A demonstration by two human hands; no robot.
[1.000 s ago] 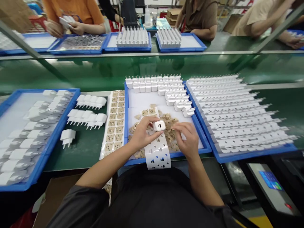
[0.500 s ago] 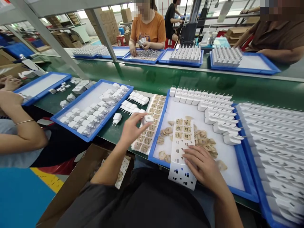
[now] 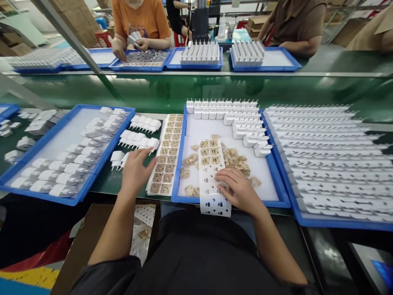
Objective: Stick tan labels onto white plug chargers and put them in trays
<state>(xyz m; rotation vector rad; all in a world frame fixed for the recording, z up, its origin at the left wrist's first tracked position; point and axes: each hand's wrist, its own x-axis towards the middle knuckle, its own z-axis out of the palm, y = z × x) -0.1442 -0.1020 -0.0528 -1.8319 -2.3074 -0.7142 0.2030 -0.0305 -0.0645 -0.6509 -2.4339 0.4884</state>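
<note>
My left hand (image 3: 135,170) is over the green bench with thumb and forefinger apart, nothing visible between them. Just beyond its fingertips sits a white plug charger (image 3: 153,143), at the end of a row of chargers lying on the bench. Partly behind the hand, another white charger (image 3: 124,159) stands beside a similar one (image 3: 116,159). My right hand (image 3: 238,186) rests, fingers extended, on a white sticker sheet (image 3: 211,178) with cut-outs. Several tan stickers remain on its far end. The sheet overhangs the front rim of a blue tray (image 3: 184,200).
Loose tan stickers (image 3: 236,159) and rows of chargers (image 3: 221,108) occupy the tray. A full sticker sheet (image 3: 166,153) lies left of it. Charger trays stand at left (image 3: 76,200) and right (image 3: 337,223). Across the bench, a person in orange (image 3: 141,20) handles parts.
The charger is no longer in my left hand; a second one now stands in the near row. The view has swung right. My right hand stays on the sheet.
</note>
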